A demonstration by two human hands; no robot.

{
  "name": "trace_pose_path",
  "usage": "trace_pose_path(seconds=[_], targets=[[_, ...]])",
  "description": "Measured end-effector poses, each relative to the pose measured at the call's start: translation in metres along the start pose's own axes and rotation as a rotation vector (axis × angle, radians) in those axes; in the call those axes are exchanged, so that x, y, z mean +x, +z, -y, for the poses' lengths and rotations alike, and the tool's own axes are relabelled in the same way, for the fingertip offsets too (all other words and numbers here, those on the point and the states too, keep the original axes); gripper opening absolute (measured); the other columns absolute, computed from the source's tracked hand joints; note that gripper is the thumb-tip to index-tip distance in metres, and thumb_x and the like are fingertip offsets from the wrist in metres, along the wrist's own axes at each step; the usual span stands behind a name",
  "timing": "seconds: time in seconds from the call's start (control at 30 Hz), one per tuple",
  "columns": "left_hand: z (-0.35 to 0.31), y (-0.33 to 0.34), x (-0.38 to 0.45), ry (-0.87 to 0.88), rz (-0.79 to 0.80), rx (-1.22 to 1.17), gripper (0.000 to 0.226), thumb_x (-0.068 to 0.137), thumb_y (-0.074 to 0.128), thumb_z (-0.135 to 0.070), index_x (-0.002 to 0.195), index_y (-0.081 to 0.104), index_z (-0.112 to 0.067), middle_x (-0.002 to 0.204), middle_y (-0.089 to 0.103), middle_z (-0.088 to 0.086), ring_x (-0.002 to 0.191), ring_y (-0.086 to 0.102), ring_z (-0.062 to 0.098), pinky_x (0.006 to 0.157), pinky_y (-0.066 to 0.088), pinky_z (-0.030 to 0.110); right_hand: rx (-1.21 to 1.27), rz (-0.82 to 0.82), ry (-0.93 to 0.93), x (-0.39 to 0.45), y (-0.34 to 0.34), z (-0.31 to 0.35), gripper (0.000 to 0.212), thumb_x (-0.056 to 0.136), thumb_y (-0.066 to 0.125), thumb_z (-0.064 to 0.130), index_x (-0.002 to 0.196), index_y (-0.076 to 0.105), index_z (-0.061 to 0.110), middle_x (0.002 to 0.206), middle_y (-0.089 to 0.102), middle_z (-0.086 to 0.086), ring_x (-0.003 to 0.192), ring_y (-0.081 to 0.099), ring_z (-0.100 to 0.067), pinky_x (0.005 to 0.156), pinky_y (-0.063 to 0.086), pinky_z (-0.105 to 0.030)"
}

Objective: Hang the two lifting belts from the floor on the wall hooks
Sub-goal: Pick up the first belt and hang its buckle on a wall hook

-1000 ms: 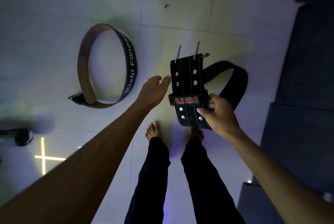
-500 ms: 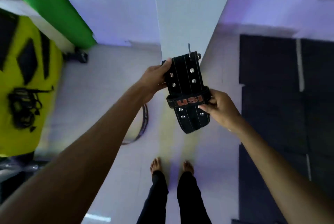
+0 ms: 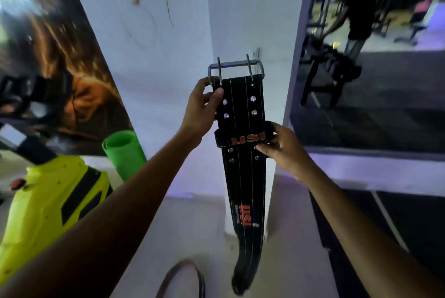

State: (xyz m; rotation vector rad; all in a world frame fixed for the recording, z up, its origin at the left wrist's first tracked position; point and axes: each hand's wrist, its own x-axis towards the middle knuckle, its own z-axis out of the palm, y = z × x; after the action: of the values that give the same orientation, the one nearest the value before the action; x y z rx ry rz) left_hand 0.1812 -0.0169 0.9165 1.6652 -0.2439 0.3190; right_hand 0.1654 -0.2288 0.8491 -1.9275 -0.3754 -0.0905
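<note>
— Step in hand? Lifting the first belt to the wall. Black USI lifting belt [image 3: 240, 114] held upright against the white pillar [image 3: 252, 20], steel double-prong buckle [image 3: 236, 67] uppermost, tail dangling down toward the floor [image 3: 192, 225].

— Grip? Left hand [image 3: 201, 110] closed on the belt's left edge just under the buckle, thumb across the front, other fingers curled behind. Right hand [image 3: 284, 150] lower down, fingers pinched on the keeper loop [image 3: 243, 137] with the red lettering. Both firmly closed on the belt, nothing slack.

— Hook? Something small and pale on the pillar just above the buckle's right corner [image 3: 257, 53], probably the hook, though too blurred to swear to. Buckle frame close beneath it, not yet over it.

— Next move? Likely a short lift and a nudge to the right, to drop the buckle bar over that hook; then easing off slowly to check the weight hangs true. Worth keeping the prongs clear of the hook.

— Second belt? Brown one [image 3: 185, 278] lying on the floor, near, bottom of view, only an arc of it showing. Half the task not yet begun.
</note>
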Motion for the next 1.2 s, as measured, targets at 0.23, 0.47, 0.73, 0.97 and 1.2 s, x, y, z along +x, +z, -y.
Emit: trace_pose_path(seconds=[0.23, 0.47, 0.73, 0.97, 1.2], targets=[[-0.125, -0.007, 0.039, 0.284, -0.037, -0.009, 0.013, 0.101, 0.055, -0.012, 0.108, 0.059, -0.022, 0.102, 0.065, 0.009, 0.076, 0.063, 0.014, 0.067, 0.055, 0.032, -0.101, -0.074, -0.245, 0.026, -0.047, 0.122, 0.056, 0.077, 0.072, -0.011, 0.113, 0.057, 0.029, 0.101, 0.070, -0.007, 0.094, 0.069, -0.019, 0.086, 0.054, -0.028], [-0.210, 0.006, 0.063, 0.359, -0.120, -0.140, 0.022, 0.102, 0.056, -0.019, 0.122, 0.063, -0.011, 0.087, 0.073, 0.015, 0.068, 0.066, 0.021, 0.060, 0.060, 0.036, 0.272, 0.148, -0.343, 0.026, -0.098, 0.234, 0.064, 0.070, 0.059, -0.011, 0.116, 0.063, 0.034, 0.112, 0.066, -0.004, 0.102, 0.062, -0.024, 0.085, 0.048, -0.039], [-0.255, 0.020, 0.074, 0.431, -0.143, -0.166, 0.019, 0.101, 0.057, -0.019, 0.119, 0.060, -0.015, 0.092, 0.073, 0.013, 0.069, 0.067, 0.024, 0.062, 0.058, 0.038, 0.250, -0.473, -0.360, 0.060, -0.112, 0.296, 0.006, 0.091, 0.068, 0.019, 0.095, 0.071, 0.016, 0.091, 0.074, 0.008, 0.088, 0.070, -0.008, 0.083, 0.054, -0.026], [-0.263, 0.018, 0.080, 0.430, -0.243, -0.196, 0.023, 0.102, 0.056, -0.021, 0.123, 0.063, -0.016, 0.085, 0.073, 0.005, 0.073, 0.069, 0.020, 0.062, 0.060, 0.035, 0.471, -0.299, -0.495, 0.042, -0.086, 0.246, 0.020, 0.091, 0.061, 0.013, 0.101, 0.064, 0.030, 0.085, 0.077, 0.019, 0.085, 0.071, 0.006, 0.068, 0.054, -0.009], [-0.273, 0.018, 0.090, 0.377, -0.263, -0.241, 0.021, 0.101, 0.059, -0.021, 0.120, 0.063, -0.013, 0.082, 0.069, 0.005, 0.061, 0.060, 0.017, 0.050, 0.052, 0.027, 0.366, -0.378, -0.380, 0.043, -0.060, 0.184, 0.023, 0.083, 0.074, 0.005, 0.105, 0.070, 0.004, 0.096, 0.078, -0.005, 0.092, 0.073, -0.013, 0.082, 0.058, -0.020]])
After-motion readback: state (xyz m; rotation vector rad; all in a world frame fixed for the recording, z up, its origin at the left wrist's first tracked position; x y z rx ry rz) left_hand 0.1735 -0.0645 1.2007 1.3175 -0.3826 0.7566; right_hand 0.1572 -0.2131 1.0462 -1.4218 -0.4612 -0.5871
